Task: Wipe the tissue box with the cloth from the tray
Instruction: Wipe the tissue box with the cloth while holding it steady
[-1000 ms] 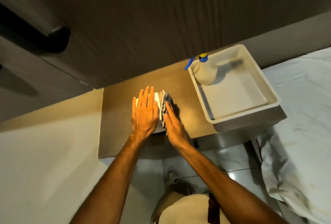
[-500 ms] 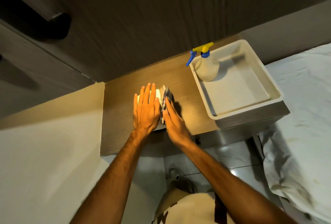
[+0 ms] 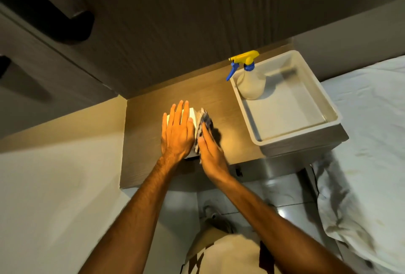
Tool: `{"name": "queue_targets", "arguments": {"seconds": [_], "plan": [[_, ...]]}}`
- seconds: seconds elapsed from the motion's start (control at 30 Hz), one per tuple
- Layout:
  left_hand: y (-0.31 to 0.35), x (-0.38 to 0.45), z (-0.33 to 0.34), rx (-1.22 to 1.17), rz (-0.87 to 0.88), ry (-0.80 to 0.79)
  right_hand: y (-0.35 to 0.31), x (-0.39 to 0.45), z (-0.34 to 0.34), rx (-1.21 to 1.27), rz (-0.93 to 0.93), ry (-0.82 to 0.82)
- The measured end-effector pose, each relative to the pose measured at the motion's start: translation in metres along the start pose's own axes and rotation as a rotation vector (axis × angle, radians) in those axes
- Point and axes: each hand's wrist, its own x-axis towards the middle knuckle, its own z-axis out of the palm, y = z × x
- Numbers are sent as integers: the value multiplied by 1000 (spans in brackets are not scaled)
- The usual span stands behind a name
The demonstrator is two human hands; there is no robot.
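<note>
A white tissue box sits on the wooden shelf, mostly hidden under my left hand, which lies flat on its top with the fingers spread. My right hand presses a grey-and-blue checked cloth against the box's right side. The cloth is bunched between my palm and the box. The white tray stands to the right on the same shelf.
A spray bottle with a yellow and blue trigger head stands in the tray's far left corner. A dark panelled wall rises behind the shelf. A bed with white sheets lies at the right. Tiled floor and my shoe are below.
My right hand with the cloth has slid a little toward me along the box's right side. My left hand stays flat on the box. The camera has tilted slightly.
</note>
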Motion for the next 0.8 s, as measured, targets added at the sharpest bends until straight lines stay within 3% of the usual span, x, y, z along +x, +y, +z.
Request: {"name": "queue_targets", "arguments": {"seconds": [0.13, 0.33, 0.5, 0.57, 0.8], "plan": [[3, -3, -5, -1, 19, 11, -30, 48, -1, 108, -16, 2], [5, -3, -4, -38, -15, 0, -4, 40, -8, -14, 195, 73], [4, -4, -6, -22, 10, 11, 1, 8, -5, 22, -71, -8], [3, -5, -6, 23, 34, -5, -14, 25, -5, 85, -82, -29], [2, -2, 0, -43, -5, 7, 4, 38, -11, 2, 136, 43]]}}
